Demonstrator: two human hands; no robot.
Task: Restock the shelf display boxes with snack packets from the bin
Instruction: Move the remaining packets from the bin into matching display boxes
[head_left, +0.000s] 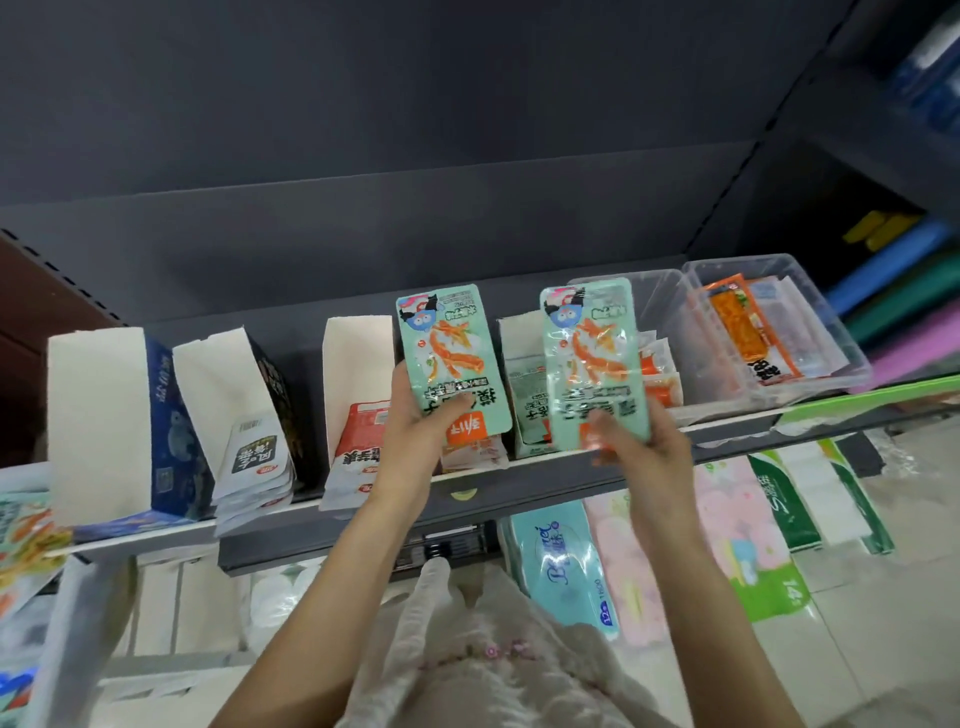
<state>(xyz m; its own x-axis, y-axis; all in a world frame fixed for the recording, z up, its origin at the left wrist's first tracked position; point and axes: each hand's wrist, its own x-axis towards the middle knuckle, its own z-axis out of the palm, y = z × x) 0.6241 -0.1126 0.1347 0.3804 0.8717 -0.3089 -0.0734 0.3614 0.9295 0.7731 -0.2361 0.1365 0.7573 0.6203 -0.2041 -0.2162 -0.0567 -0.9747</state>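
Nearest: pale ruffled clothing (467, 670) at the bottom of the view, both forearms rising from it toward the shelf.

Left hand (415, 415): closed on the lower end of a mint-green snack packet (449, 358), thumb across the front, fingers behind. The packet stands upright over the shelf edge (519, 465), in front of a white display box (358, 364) holding red-and-white packets.

Right hand (639, 441): closed on the bottom of a second mint-green packet (592, 358), blurred, so finger placement is unclear. This packet stands upright before a display box (519, 332) already holding packets of the same green.

Risks, judged:
- Each packet is pinched at one end only; slick film could slip and drop past the shelf edge onto the tissue packs (561, 561) below.
- The left packet sits nearer the red-packet box than the matching green one; it could go into the wrong box.
- Pushing into the green box may crumple the packets in it or tip its thin card wall.

Room and edges:
- Shelf lip is narrow; boxes reach close to it, leaving little resting space.
- Boxes stand close side by side; entry is from the front and top only.
- Open height above the boxes is generous.

Farther left: a blue box (161, 415) and a dark box (270, 384) with white packets spilling forward.

Farther right: a clear plastic bin (841, 332) of orange packets, just beside the green box, the likely supply.

Farthest: grey back panel (415, 234).
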